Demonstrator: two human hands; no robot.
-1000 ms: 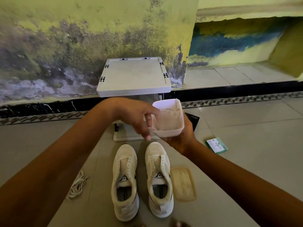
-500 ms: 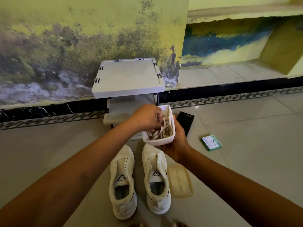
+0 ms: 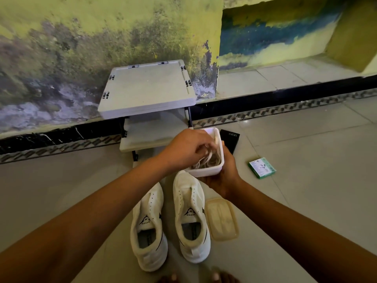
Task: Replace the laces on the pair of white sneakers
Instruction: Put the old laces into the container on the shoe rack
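Observation:
Two white sneakers without laces stand side by side on the floor, the left sneaker and the right sneaker, toes pointing away from me. Above their toes my right hand holds a white plastic container from below. Coiled pale laces lie inside it. My left hand reaches into the container, its fingers curled among the laces and partly hidden there.
The container's translucent lid lies right of the sneakers. A small white two-tier table stands against the stained wall. A black box and a green box lie on the tiled floor at right. My toes show at the bottom edge.
The container has been lowered and tipped level, showing the laces. My left hand went from its rim into it and now digs among the laces. The camera has tilted slightly downward.

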